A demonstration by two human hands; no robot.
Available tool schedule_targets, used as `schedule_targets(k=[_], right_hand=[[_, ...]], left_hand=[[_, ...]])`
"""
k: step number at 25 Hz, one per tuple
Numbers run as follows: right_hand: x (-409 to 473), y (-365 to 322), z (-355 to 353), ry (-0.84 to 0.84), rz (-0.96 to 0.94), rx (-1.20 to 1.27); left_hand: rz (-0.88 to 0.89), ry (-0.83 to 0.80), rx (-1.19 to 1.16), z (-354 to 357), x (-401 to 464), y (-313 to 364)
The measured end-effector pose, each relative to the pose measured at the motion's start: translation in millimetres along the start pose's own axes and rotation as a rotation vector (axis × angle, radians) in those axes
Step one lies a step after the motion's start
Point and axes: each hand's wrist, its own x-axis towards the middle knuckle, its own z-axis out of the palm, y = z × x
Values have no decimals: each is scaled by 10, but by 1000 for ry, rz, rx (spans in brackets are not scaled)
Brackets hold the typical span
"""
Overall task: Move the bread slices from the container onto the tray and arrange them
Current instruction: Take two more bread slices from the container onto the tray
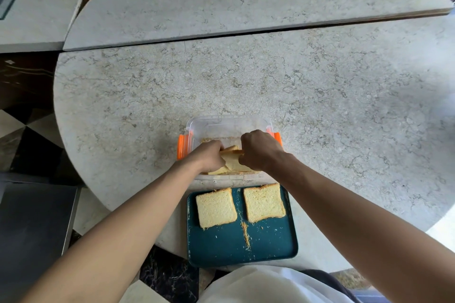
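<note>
While two slices lie on the tray [246,251]: step: picking more bread.
Grip: left hand [209,157] and right hand [258,152] pinch slices [234,162] inside the container [221,123].
Next: lift clear, lay on bare tray.

Both bare arms reach forward; left hand [209,158] and right hand [258,150] nearly meet, fingers curled downward.

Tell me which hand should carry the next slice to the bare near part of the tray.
Probably the right hand. Both hands are in the container, but the right one's grip looks closed on a lifted bread slice; the left hand seems to steady the stack. The tray has bare space near.
</note>
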Motion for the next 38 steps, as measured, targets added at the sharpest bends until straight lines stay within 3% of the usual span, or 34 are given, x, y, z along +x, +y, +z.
schedule_targets(k=[6, 13, 17, 27, 32, 38], right_hand=[[-102, -8, 28, 84, 29, 153], [-267, 143, 25, 232, 170, 564], [-436, 238, 10, 285, 199, 924], [-863, 294, 167, 339, 226, 1374], [-1137, 358, 350, 339, 241, 1451], [-1466, 339, 843, 305, 324, 1497]], left_hand=[[57, 170, 6, 83, -39, -15], [-11, 337, -438, -86, -245, -6], [-60, 408, -671, -160, -436, -78], [119, 610, -922, -108, -1181, -252], [161, 608, -1109, 76, -1576, -303], [76, 420, -1130, 749, -1753, -575]])
